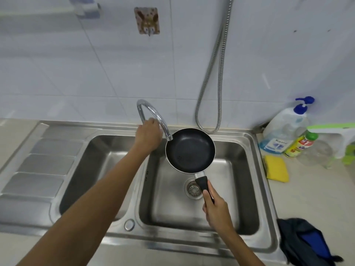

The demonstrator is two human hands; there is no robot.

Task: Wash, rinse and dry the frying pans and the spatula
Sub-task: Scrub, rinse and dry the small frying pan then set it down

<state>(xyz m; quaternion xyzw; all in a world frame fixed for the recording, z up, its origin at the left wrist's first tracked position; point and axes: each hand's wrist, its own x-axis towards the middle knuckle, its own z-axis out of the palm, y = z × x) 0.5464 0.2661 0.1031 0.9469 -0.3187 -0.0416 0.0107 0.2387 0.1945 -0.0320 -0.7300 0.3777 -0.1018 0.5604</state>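
My left arm [107, 181] reaches far forward from the lower left, bare and almost straight. My left hand [148, 132] sits knuckles-up at the end of it, fingers curled over the tap [143, 106]. My right arm [238, 244] comes in from the lower right, closer to me, and my right hand [216, 207] is wrapped around the black handle of the frying pan [190, 150], thumb laid along the handle's top.

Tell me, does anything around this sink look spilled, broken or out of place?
Nothing spilled or broken. The only untidy item is the dark cloth, bunched on the counter right of the sink.
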